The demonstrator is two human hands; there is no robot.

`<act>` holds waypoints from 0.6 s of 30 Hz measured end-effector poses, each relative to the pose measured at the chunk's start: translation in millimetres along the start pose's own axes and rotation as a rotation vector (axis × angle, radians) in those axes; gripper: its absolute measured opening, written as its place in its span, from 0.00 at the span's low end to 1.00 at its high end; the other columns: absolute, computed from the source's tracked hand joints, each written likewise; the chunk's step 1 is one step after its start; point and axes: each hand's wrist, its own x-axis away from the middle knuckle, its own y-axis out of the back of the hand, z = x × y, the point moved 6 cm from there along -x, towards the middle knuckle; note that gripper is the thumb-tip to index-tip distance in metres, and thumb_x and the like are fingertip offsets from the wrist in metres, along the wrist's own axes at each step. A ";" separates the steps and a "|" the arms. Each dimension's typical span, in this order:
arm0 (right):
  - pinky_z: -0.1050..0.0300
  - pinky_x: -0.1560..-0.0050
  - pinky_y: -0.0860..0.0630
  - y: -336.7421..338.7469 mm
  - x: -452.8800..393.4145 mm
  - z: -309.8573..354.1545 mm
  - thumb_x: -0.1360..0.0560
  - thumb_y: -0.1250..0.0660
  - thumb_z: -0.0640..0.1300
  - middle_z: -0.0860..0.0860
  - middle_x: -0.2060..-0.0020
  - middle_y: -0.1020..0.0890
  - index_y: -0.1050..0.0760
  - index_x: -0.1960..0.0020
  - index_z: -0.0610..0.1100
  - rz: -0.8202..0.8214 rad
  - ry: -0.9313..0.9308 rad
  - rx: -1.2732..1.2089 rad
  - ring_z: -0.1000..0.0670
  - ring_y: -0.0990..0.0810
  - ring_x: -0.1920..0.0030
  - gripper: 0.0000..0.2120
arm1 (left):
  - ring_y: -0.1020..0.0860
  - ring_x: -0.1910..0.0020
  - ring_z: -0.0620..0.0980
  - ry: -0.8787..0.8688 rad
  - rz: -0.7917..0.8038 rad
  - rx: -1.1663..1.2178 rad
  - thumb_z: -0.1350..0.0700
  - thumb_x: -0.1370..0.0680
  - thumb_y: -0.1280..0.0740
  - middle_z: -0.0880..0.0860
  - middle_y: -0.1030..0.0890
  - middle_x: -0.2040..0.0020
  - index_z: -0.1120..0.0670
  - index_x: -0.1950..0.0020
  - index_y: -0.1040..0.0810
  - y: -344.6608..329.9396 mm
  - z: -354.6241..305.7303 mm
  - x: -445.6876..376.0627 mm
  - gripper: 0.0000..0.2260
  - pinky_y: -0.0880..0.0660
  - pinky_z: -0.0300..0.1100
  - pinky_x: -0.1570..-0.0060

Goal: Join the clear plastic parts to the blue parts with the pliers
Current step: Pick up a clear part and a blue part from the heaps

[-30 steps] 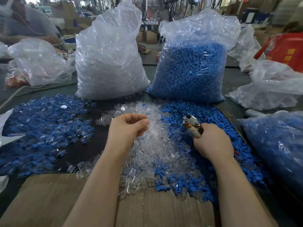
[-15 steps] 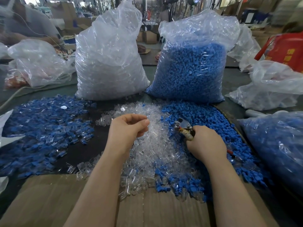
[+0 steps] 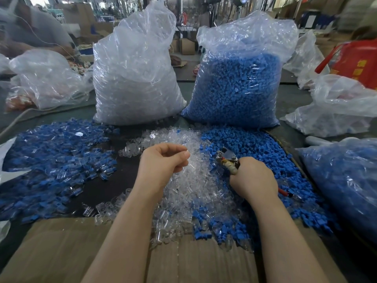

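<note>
A heap of clear plastic parts (image 3: 189, 190) lies in the middle of the table, with loose blue parts (image 3: 265, 152) heaped on its right. My left hand (image 3: 163, 162) hovers over the clear heap with curled fingers and thumb, seemingly pinching a small clear part that is hard to make out. My right hand (image 3: 253, 180) grips the pliers (image 3: 227, 158). Their metal jaws point up and left at the border of the two heaps, and a red handle tip (image 3: 284, 193) sticks out behind the hand.
A mound of joined blue-and-clear pieces (image 3: 51, 160) covers the left side. Behind stand a tall bag of clear parts (image 3: 134, 78) and a bag of blue parts (image 3: 238, 84). Another blue-filled bag (image 3: 346, 180) sits at right, cardboard (image 3: 183, 260) in front.
My right hand has carried the pliers leftward, from over the blue heap to the edge of the clear heap. My left hand has stayed almost still.
</note>
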 end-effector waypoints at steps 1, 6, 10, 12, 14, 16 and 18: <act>0.58 0.73 0.40 0.3 0.4 -0.5 0.26 0.34 0.45 0.49 0.67 0.26 0.31 0.61 0.46 -0.007 -0.002 0.003 0.50 0.30 0.69 0.08 | 0.16 0.64 0.45 0.001 0.004 0.001 0.63 0.27 0.25 0.52 0.15 0.63 0.55 0.56 0.16 -0.4 0.1 0.1 0.04 0.22 0.34 0.64; 0.56 0.70 0.36 1.4 2.1 0.1 0.26 0.34 0.45 0.48 0.62 0.25 0.31 0.60 0.45 -0.024 0.004 0.015 0.47 0.29 0.67 0.07 | 0.16 0.64 0.45 0.005 0.004 0.011 0.63 0.27 0.25 0.52 0.15 0.63 0.55 0.56 0.16 -0.2 -0.7 0.4 0.04 0.22 0.34 0.64; 0.57 0.72 0.37 2.2 0.7 1.0 0.27 0.33 0.43 0.48 0.64 0.24 0.31 0.60 0.45 0.041 -0.005 0.023 0.48 0.27 0.67 0.07 | 0.16 0.64 0.46 0.001 0.005 0.015 0.63 0.27 0.25 0.52 0.15 0.63 0.55 0.56 0.16 0.0 -1.1 0.9 0.04 0.21 0.34 0.63; 0.57 0.73 0.37 2.5 -0.1 1.1 0.27 0.33 0.42 0.48 0.66 0.24 0.31 0.61 0.44 0.058 -0.011 0.019 0.48 0.26 0.68 0.07 | 0.16 0.64 0.46 0.000 0.012 0.011 0.63 0.27 0.25 0.52 0.14 0.63 0.55 0.56 0.16 -1.7 -1.6 0.7 0.04 0.21 0.35 0.63; 0.57 0.73 0.37 2.4 0.3 0.9 0.27 0.33 0.42 0.48 0.66 0.25 0.32 0.61 0.45 0.041 -0.008 0.019 0.49 0.27 0.68 0.08 | 0.16 0.63 0.47 0.006 0.020 0.018 0.63 0.28 0.25 0.53 0.14 0.63 0.56 0.56 0.16 -3.8 -2.0 0.7 0.04 0.21 0.35 0.63; 0.57 0.73 0.39 2.2 0.6 0.3 0.27 0.33 0.43 0.49 0.65 0.26 0.33 0.62 0.45 -0.011 0.012 0.024 0.50 0.29 0.68 0.09 | 0.16 0.63 0.47 0.015 0.023 0.033 0.63 0.27 0.25 0.54 0.14 0.62 0.57 0.55 0.17 -5.0 -1.6 1.0 0.04 0.21 0.35 0.64; 0.57 0.73 0.41 4.1 0.7 0.8 0.26 0.34 0.45 0.48 0.63 0.26 0.33 0.62 0.46 -0.082 0.037 0.000 0.51 0.30 0.68 0.09 | 0.15 0.64 0.47 0.020 0.016 0.048 0.64 0.27 0.25 0.54 0.14 0.63 0.58 0.54 0.17 -5.2 -1.6 2.5 0.04 0.22 0.34 0.65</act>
